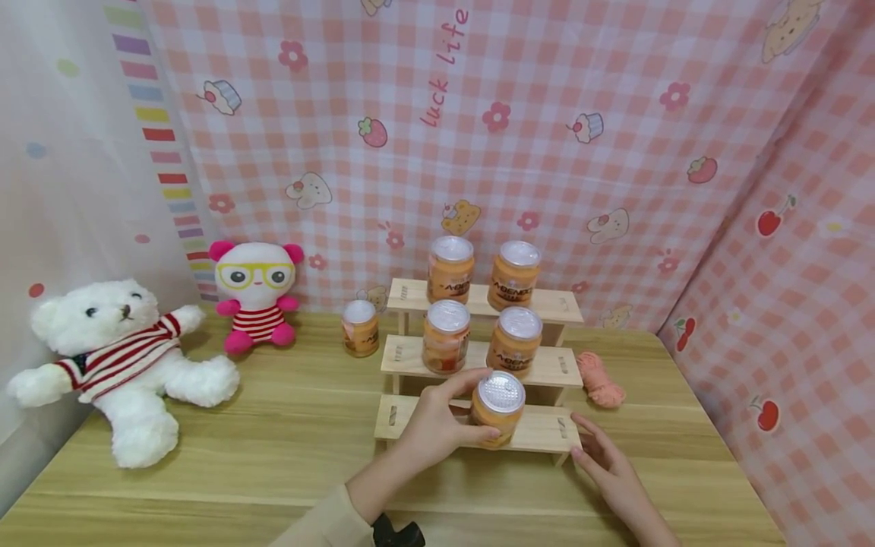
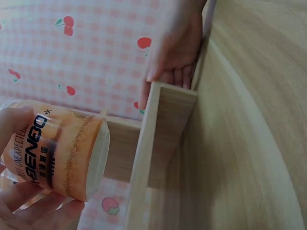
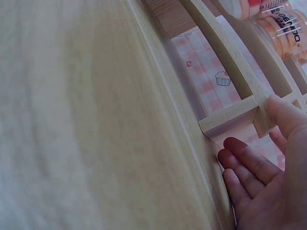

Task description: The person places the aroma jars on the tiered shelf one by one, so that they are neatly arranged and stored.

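Note:
My left hand (image 1: 437, 422) grips an orange-labelled jar (image 1: 497, 409) with a silvery lid, thumb on one side and fingers on the other. In the left wrist view the pale base of this jar (image 2: 53, 148) shows, held just above the lowest step of a wooden stand. My right hand (image 1: 615, 471) is at the right end of that lowest step (image 1: 540, 429). In the right wrist view its thumb (image 3: 280, 108) rests at the plank's corner, the index finger goes behind it, and the other fingers extend loosely below.
Matching jars stand in pairs on the middle step (image 1: 478, 365) and top step (image 1: 481, 296). Another jar (image 1: 360, 330) is on the table left of the stand. Pink yarn (image 1: 600, 380) lies to the right. A white teddy bear (image 1: 123, 365) and a panda toy (image 1: 256, 296) sit at left.

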Motion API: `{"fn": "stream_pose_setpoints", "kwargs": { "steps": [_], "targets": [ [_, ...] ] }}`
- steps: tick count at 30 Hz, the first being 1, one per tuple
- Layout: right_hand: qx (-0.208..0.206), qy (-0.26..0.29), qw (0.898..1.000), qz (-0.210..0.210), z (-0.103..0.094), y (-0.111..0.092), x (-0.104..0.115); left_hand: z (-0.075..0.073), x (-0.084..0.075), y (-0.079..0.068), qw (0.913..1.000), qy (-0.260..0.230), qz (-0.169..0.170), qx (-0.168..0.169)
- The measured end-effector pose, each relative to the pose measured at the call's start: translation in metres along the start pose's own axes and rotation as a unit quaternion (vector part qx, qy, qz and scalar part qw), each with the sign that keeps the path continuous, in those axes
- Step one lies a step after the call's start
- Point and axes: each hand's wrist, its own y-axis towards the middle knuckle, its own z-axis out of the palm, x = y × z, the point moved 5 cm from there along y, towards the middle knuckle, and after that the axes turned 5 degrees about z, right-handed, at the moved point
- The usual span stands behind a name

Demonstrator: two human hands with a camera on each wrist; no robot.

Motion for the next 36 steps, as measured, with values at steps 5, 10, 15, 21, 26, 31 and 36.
{"fn": "stream_pose_setpoints", "kwargs": {
  "steps": [5,10,15,21,26,31,36],
  "targets": [
    [-0.002,-0.001,1.0,-0.002,0.0,0.0,0.0,0.01,0.005,0.005,0.9998,-0.02,-0.006,0.001],
    [-0.001,-0.002,1.0,-0.006,0.0,0.0,-0.001,0.019,0.009,0.008,0.9996,-0.025,-0.01,0.005],
    [-0.001,-0.005,1.0,-0.003,0.0,0.0,-0.001,0.025,0.015,0.009,0.9996,-0.021,-0.017,0.004],
    [0.004,-0.003,1.0,-0.005,0.0,0.0,-0.002,0.03,0.02,0.01,0.9998,-0.007,-0.018,0.003],
    [0.007,-0.002,1.0,-0.007,0.0,0.0,-0.001,0.032,0.022,0.011,0.9999,0.005,-0.016,0.002],
    [0.004,0.002,1.0,0.0,0.0,0.0,-0.001,0.034,0.023,0.012,0.9997,0.011,-0.018,0.013],
    [0.004,0.003,1.0,-0.001,0.0,0.0,-0.001,0.034,0.025,0.011,0.9994,0.004,-0.017,0.029]
  ]
}}
